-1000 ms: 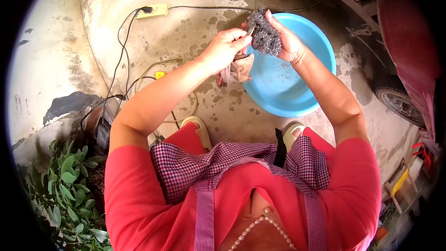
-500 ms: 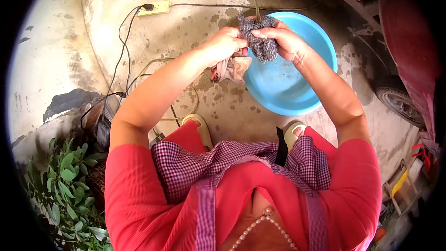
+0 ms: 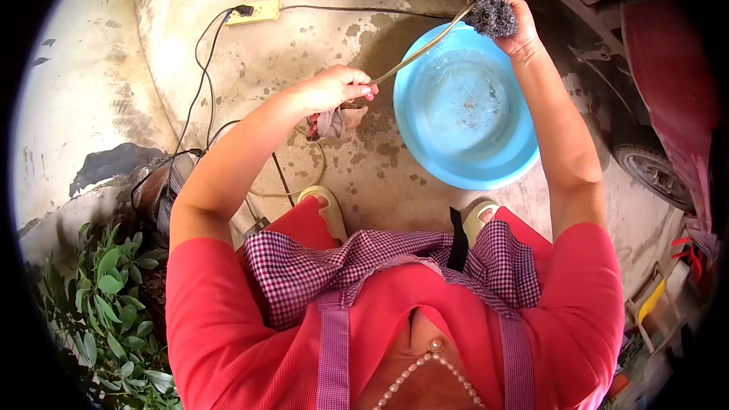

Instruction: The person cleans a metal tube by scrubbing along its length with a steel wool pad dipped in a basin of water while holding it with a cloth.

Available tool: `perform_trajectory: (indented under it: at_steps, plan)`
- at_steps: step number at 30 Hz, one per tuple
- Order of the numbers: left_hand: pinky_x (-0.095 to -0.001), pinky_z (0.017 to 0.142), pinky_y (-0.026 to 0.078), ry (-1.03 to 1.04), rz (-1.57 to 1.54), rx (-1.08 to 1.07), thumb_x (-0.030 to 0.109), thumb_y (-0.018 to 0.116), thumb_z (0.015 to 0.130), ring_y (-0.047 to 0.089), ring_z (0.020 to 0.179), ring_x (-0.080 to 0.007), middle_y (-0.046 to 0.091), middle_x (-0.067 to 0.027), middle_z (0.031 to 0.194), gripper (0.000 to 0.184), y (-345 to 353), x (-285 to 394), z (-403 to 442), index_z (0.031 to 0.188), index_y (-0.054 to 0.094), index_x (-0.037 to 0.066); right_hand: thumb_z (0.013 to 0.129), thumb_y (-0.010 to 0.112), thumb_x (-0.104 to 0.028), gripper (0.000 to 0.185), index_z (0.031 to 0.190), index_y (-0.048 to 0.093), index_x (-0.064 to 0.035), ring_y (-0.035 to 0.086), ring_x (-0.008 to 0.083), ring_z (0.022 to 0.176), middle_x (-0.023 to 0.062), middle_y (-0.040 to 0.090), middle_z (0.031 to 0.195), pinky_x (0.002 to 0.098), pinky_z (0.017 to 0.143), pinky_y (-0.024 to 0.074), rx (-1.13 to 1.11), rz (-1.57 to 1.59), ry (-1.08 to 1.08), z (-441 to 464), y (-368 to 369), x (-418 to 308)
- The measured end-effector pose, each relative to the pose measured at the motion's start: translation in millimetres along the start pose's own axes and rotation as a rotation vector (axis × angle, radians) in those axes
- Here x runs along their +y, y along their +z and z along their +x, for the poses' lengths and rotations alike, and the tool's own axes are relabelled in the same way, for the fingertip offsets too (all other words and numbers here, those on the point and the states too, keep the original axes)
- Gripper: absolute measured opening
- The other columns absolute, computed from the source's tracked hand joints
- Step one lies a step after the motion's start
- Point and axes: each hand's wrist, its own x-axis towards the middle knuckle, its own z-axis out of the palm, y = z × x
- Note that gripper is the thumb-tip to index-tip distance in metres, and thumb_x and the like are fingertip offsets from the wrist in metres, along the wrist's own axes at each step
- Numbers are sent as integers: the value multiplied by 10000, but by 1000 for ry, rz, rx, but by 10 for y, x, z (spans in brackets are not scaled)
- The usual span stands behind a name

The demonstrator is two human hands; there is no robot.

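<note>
Pinched in my left hand [image 3: 339, 88] is a thin yellowish-brown hose [image 3: 425, 48], which runs up and right toward my other hand. A crumpled pale cloth [image 3: 339, 122] with a red part hangs just below the left fingers. My right hand [image 3: 521, 29] is closed on a dark grey mesh scrubber [image 3: 492, 14] above the upper rim of the blue basin [image 3: 406, 130]. The scrubber wraps around or lies against the hose; which one is unclear. Rippled water with small bits lies in the basin.
A yellow power strip [image 3: 254, 12] with a black plug and cable [image 3: 364, 9] lies on the wet-spotted floor. Looped cords are at the left. A leafy plant [image 3: 110, 296] stands lower left. At the right are a red vehicle panel [image 3: 668, 83] and a wheel [image 3: 654, 163].
My hands have moved apart: the right went up and right with the scrubber, the left went left and slightly down. The hose now stretches between them, and the basin's water is rippled.
</note>
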Motion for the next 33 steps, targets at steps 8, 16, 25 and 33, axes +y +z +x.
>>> perform_trajectory:
  at_steps: [8, 16, 25, 33]
  plan:
    - [-266, 842, 402, 156, -42, 30, 206, 489, 918, 541, 928, -123, 630, -30, 958, 232, -79, 64, -40, 1010, 626, 43, 781, 517, -234, 396, 1057, 548, 49, 596, 266, 877, 163, 617, 983, 347, 804, 486, -149, 144, 19, 173, -240, 1]
    - [-267, 824, 416, 73, 171, -139, 126, 480, 901, 558, 906, -131, 646, -42, 924, 204, -38, 209, -46, 1006, 631, 36, 765, 521, -204, 410, 1096, 531, 37, 619, 215, 788, 163, 622, 950, 324, 730, 516, -278, -41, 36, 71, 9, -106]
    - [-311, 699, 450, 77, 481, 30, 171, 656, 785, 579, 751, -172, 639, -70, 803, 148, -1, 259, 81, 879, 636, 58, 757, 524, -208, 410, 1097, 559, 18, 610, 164, 619, 105, 642, 813, 266, 532, 516, -222, -191, -6, -128, 259, -143]
    - [-347, 611, 474, 307, 588, 566, 160, 626, 761, 587, 661, -258, 594, -115, 747, 123, 3, 206, -68, 759, 556, 59, 811, 605, -237, 294, 1015, 566, -29, 589, 236, 860, 107, 617, 911, 396, 807, 490, -13, 133, -7, -31, -68, 307]
